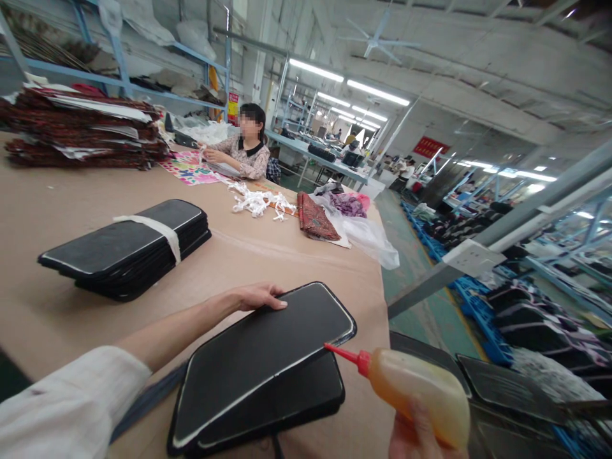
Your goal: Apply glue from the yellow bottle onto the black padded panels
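Note:
My left hand (pixel 261 297) grips the far edge of a black rectangular panel (pixel 268 344) with rounded corners, its thumb on top. A whitish line of glue runs along the panel's rim. That panel lies skewed over a stack of similar black panels (pixel 287 401). In my right hand (pixel 415 433) is a squeeze bottle of glue (pixel 421 389), translucent with yellowish liquid and a red nozzle. The nozzle tip is at the panel's right edge, by the glue line.
A black panel stack (pixel 129 248) tied with a white band lies at left. Behind are piled reddish-brown fabrics (pixel 86 127), white strips (pixel 258 201) and a folded patterned cloth (pixel 315 217). A co-worker (pixel 251 150) sits across the table. A grey post (pixel 502 223) slants at right.

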`<move>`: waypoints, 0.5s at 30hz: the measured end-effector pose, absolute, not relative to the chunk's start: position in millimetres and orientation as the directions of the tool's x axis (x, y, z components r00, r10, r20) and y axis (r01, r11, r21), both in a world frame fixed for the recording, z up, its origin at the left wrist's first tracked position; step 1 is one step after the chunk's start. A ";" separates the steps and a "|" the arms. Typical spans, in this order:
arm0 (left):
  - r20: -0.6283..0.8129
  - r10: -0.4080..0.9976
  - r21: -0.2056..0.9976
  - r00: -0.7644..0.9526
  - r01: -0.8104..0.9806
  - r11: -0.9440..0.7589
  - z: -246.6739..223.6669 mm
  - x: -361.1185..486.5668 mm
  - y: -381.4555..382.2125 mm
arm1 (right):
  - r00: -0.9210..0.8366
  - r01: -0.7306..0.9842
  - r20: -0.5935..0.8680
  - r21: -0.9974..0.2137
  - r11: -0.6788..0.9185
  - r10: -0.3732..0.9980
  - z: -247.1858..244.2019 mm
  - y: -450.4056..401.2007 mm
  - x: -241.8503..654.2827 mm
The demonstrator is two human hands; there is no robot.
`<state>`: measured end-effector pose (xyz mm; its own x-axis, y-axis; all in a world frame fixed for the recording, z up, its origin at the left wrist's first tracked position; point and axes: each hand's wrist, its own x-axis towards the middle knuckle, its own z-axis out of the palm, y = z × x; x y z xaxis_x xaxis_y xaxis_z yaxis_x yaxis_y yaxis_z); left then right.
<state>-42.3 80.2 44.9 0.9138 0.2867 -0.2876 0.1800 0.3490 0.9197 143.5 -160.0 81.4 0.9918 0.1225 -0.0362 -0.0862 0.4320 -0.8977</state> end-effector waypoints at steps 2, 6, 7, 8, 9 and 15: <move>-0.292 0.288 0.918 0.912 0.183 0.350 44.8 -41.5 80.9 | 0.992 -0.096 -0.048 -0.895 0.435 0.121 85.7 -158.4 139.2; -0.324 0.317 0.910 0.891 0.203 0.360 43.1 -40.1 82.7 | 0.987 -0.117 -0.054 -0.888 0.444 0.151 89.4 -156.2 134.4; -0.331 0.320 0.908 0.888 0.207 0.365 42.6 -39.6 83.1 | 0.986 -0.113 -0.046 -0.890 0.442 0.159 89.3 -155.9 133.8; -0.336 0.320 0.905 0.886 0.209 0.370 42.1 -39.0 83.5 | 0.986 -0.106 -0.038 -0.894 0.436 0.162 88.9 -155.8 133.4; -0.339 0.318 0.902 0.885 0.210 0.377 41.8 -38.4 83.8 | 0.986 -0.101 -0.033 -0.898 0.428 0.163 88.3 -155.8 133.0; -0.369 0.307 0.882 0.877 0.226 0.413 41.8 -33.3 85.1 | 0.981 -0.115 -0.038 -0.905 0.410 0.192 85.8 -156.3 129.6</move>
<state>-33.3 85.1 41.8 0.8775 0.3067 -0.3687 0.2262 0.4132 0.8821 129.6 -156.3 85.8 0.9808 0.1916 -0.0376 -0.1148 0.4101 -0.9048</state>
